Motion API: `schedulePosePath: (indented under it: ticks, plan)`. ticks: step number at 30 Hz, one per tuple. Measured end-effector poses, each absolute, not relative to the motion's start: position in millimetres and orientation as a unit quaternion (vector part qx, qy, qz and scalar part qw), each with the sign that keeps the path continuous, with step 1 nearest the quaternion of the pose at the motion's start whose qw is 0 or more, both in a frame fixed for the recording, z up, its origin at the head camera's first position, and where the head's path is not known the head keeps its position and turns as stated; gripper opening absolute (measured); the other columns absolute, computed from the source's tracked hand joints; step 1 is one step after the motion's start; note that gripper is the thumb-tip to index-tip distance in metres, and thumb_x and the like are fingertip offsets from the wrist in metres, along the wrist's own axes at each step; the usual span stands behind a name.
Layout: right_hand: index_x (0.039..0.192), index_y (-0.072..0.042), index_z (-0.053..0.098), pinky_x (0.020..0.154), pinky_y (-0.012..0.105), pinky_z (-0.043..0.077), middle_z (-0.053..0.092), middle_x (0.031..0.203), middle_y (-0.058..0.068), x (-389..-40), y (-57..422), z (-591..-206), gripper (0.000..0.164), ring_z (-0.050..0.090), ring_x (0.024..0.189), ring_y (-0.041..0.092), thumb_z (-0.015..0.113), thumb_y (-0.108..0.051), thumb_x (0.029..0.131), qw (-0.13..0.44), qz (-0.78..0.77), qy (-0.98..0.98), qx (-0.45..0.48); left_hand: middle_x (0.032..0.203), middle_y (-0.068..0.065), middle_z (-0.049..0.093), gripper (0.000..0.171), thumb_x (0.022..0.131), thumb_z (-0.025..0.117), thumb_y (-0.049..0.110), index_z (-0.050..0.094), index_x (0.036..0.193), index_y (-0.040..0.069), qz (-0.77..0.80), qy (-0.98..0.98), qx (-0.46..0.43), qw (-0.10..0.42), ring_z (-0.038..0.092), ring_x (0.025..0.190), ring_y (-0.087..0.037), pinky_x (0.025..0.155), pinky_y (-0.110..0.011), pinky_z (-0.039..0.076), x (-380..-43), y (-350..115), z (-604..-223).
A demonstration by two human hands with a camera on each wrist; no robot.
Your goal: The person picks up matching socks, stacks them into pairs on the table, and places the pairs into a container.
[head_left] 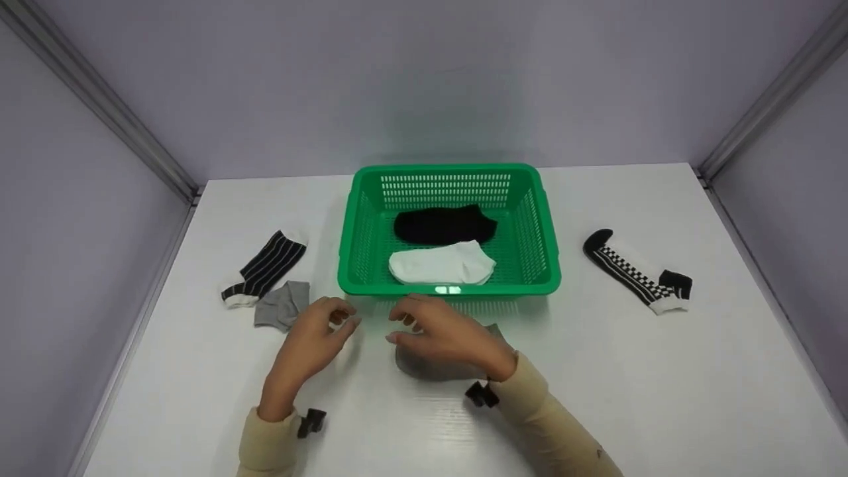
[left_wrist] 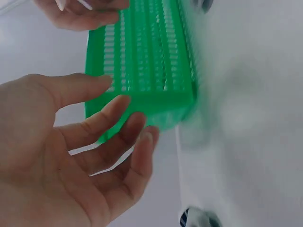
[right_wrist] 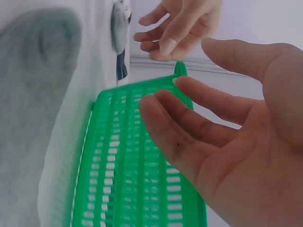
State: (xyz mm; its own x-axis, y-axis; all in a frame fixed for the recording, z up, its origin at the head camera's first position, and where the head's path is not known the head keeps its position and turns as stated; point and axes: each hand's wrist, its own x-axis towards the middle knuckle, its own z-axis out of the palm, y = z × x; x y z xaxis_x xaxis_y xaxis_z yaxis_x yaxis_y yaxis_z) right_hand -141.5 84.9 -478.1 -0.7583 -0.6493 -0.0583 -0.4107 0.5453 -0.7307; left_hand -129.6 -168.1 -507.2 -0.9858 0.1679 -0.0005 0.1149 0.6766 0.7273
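My left hand (head_left: 320,336) hovers over the table, fingers loosely bent and nothing in them, just right of a folded grey sock (head_left: 285,305). Also holding nothing, my right hand (head_left: 440,330) is near the front rim of a green plastic basket (head_left: 450,289). Below it, partly hidden, lies another grey sock (head_left: 430,368), which fills the left side of the right wrist view. Inside the basket are a black sock (head_left: 445,225) at the back and a white sock (head_left: 440,264) in front, lying flat.
To the left lies a black sock with white stripes (head_left: 273,262), touching the grey one. A black-and-white checkered sock (head_left: 633,271) is at the right. The white table (head_left: 596,397) is enclosed by pale walls at the back and sides.
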Motion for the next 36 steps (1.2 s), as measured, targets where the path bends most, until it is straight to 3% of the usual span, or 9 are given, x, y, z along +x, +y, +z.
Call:
schedulePosePath:
  ticks: [4,8,11,13,16,22,29,33,36]
  plan:
    - [0.126,-0.010,0.070,0.098,0.030,0.058,0.074,0.122,0.005,-148,66,-484,0.033,0.070,0.113,0.017,0.068,-0.033,0.103,0.211,-0.416,0.827,-0.315,0.105,-0.009,0.075,0.018,0.103,0.066,0.019,0.074,0.112,0.006,0.391,0.920,0.021,0.028,0.067,0.100,-0.022,0.086,-0.035,0.054,-130,-196,-508]
    - [0.125,-0.008,0.071,0.094,0.022,0.056,0.075,0.121,0.004,-150,45,-497,0.034,0.070,0.110,0.010,0.068,-0.033,0.103,0.247,-0.454,0.801,-0.303,0.109,-0.014,0.074,0.023,0.105,0.065,0.022,0.074,0.116,0.003,0.384,0.922,-0.048,-0.018,0.067,0.104,-0.026,0.085,-0.028,0.051,-130,-227,-512]
    - [0.126,-0.006,0.069,0.091,0.023,0.056,0.075,0.121,0.007,-148,29,-509,0.036,0.071,0.106,0.011,0.066,-0.034,0.104,0.284,-0.491,0.778,-0.269,0.123,-0.021,0.068,0.027,0.105,0.063,0.020,0.070,0.121,0.000,0.407,0.907,-0.096,-0.048,0.062,0.117,-0.033,0.099,-0.036,0.051,-132,-246,-517]
    - [0.127,-0.004,0.067,0.093,0.027,0.058,0.074,0.121,0.010,-147,17,-518,0.037,0.073,0.107,0.016,0.066,-0.034,0.104,0.330,-0.555,0.733,-0.215,0.133,-0.027,0.060,0.032,0.105,0.062,0.018,0.066,0.127,-0.003,0.421,0.896,-0.127,-0.059,0.054,0.129,-0.041,0.108,-0.049,0.046,-136,-256,-520]
    - [0.124,-0.002,0.065,0.094,0.035,0.061,0.072,0.117,0.013,-147,-7,-531,0.036,0.074,0.103,0.023,0.067,-0.032,0.104,0.369,-0.654,0.653,-0.099,0.143,-0.034,0.047,0.046,0.103,0.060,0.018,0.054,0.141,-0.008,0.420,0.890,-0.169,-0.054,0.042,0.137,-0.050,0.110,-0.064,0.038,-144,-268,-527]
    - [0.123,-0.002,0.059,0.105,0.035,0.057,0.065,0.123,0.010,-156,-48,-552,0.034,0.066,0.111,0.017,0.069,-0.024,0.101,0.291,-0.752,0.591,0.027,0.151,-0.039,0.037,0.070,0.104,0.056,0.021,0.026,0.158,-0.013,0.423,0.887,-0.185,-0.012,0.039,0.141,-0.052,0.113,-0.065,0.040,-157,-277,-544]
    - [0.145,0.002,0.049,0.119,0.040,0.047,0.057,0.147,0.017,-175,-66,-556,0.047,0.058,0.140,0.030,0.060,-0.023,0.106,0.266,-0.805,0.522,0.094,0.151,-0.037,0.043,0.089,0.099,0.067,0.037,0.023,0.160,-0.010,0.404,0.894,-0.186,0.050,0.043,0.139,-0.052,0.115,-0.073,0.026,-165,-270,-550]
    - [0.149,0.002,0.047,0.117,0.044,0.049,0.061,0.144,0.021,-178,-73,-554,0.052,0.061,0.137,0.031,0.057,-0.030,0.109,0.279,-0.808,0.508,0.107,0.150,-0.037,0.051,0.089,0.097,0.069,0.039,0.026,0.161,-0.007,0.382,0.906,-0.164,0.083,0.049,0.137,-0.052,0.114,-0.074,0.020,-165,-266,-548]
    - [0.144,0.002,0.048,0.111,0.048,0.053,0.063,0.136,0.019,-176,-77,-555,0.047,0.066,0.127,0.030,0.058,-0.027,0.109,0.282,-0.803,0.513,0.110,0.148,-0.037,0.052,0.085,0.098,0.070,0.036,0.030,0.159,-0.007,0.381,0.907,-0.152,0.094,0.052,0.134,-0.052,0.115,-0.071,0.026,-162,-264,-547]
